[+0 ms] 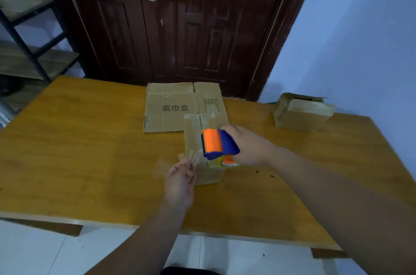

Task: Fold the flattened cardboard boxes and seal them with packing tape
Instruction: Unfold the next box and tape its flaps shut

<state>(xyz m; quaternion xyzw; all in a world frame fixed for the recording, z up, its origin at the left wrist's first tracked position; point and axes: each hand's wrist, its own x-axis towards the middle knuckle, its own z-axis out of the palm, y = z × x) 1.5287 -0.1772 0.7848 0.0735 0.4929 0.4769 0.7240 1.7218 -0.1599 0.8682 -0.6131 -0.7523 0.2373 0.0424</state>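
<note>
A small folded cardboard box (194,137) stands on the wooden table (90,150) in front of me, with clear tape over its top. My right hand (247,146) grips an orange and blue tape dispenser (218,144) held over the box's right side. My left hand (180,177) pinches the loose end of clear tape (194,157) at the box's near left corner. Behind the box lies a flattened cardboard box (175,105) with printed characters.
Another folded and taped box (301,112) sits at the table's far right. A dark red door (180,22) stands behind the table. A metal and wood shelf (29,54) is at the left. Two small dark specks (264,173) lie on the table right of the box.
</note>
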